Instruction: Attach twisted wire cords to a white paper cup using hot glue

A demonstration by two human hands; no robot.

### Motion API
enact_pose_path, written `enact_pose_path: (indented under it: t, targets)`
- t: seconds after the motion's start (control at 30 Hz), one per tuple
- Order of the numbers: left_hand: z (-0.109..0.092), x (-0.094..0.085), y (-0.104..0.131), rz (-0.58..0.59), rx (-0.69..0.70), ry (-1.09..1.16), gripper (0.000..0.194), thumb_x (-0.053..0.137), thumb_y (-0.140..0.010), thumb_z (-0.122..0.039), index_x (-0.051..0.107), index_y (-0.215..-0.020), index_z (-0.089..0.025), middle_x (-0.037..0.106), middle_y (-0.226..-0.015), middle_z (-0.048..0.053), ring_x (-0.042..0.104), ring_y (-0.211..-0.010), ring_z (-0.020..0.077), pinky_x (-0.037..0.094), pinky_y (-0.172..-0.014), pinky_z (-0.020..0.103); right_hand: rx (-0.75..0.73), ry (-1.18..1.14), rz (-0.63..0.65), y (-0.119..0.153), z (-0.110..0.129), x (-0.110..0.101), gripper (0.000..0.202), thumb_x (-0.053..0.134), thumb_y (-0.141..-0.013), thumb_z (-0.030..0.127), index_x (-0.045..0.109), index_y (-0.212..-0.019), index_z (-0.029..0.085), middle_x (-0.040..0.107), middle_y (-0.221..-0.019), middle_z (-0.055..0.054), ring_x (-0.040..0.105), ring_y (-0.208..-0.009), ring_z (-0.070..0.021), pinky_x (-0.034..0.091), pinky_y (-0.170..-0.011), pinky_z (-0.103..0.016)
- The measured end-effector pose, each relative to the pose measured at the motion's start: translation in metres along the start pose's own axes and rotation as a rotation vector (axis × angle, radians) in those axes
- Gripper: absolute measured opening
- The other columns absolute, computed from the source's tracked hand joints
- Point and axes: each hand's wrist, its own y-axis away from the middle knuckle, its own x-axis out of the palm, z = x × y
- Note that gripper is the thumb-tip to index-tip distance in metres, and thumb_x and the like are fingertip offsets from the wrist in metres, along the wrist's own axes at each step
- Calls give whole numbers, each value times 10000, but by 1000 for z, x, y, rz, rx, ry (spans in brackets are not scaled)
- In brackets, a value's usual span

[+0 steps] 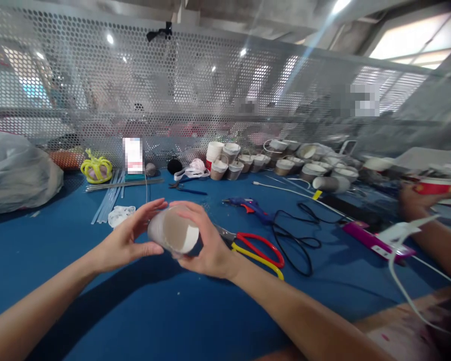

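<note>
A paper cup (177, 231) with a greyish-white outside is tilted between my hands, its open mouth facing me. My right hand (212, 246) grips the rim side, fingers over the top and thumb below. On the other side, my left hand (123, 242) curves round the base end with thumb and fingers against it. Just beyond my right hand lie scissors (261, 248) with one red and one yellow handle. A blue glue gun (250, 206) with a red trigger rests farther back, and a white lace strip (122, 216) is near my left fingertips.
Several wrapped cups (285, 165) line the back of the blue table (143, 316). Clear glue sticks (110, 200), pliers (188, 189) and a yellow crown-like piece (96, 169) lie at left. A purple power strip (376, 243), cables and another person's hand (417, 203) are at right.
</note>
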Motion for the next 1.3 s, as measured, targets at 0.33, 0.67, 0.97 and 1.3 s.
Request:
enact_pose_path:
  t: [0.33, 0.67, 0.97, 1.3]
  targets:
    - [-15, -5, 1, -121, -186, -213, 629, 613, -666, -368, 340, -1202, -184, 503, -1125, 101, 473, -1031, 266, 413, -853, 361, 570, -736, 236, 0, -2, 6, 679, 517, -765, 286, 134, -1321, 217, 564, -1051, -94, 575, -907, -169, 421, -813, -369]
    - [0, 19, 6, -183, -268, -18, 556, 553, -711, -350, 248, -1162, -236, 516, -1016, 68, 544, -898, 201, 446, -782, 354, 766, -204, 157, -3, 4, 6, 314, 623, -656, 433, 523, -756, 153, 544, -676, -12, 484, -596, -112, 394, -537, -247]
    - [-6, 7, 11, -53, -184, -334, 238, 503, -745, -397, 411, -830, -194, 482, -737, -12, 486, -670, 136, 400, -612, 260, 641, -357, 189, -5, 14, -2, 93, 548, -715, 227, 487, -674, 170, 533, -665, 16, 497, -603, -93, 406, -578, -229]
    - [-15, -2, 12, 167, -323, -60, 291, 490, -762, -401, 543, -611, -159, 557, -950, 55, 509, -881, 202, 396, -759, 301, 449, 105, 124, -13, -7, -35, 206, 492, -727, 149, 524, -927, 184, 570, -979, -49, 533, -905, -146, 418, -809, -297]
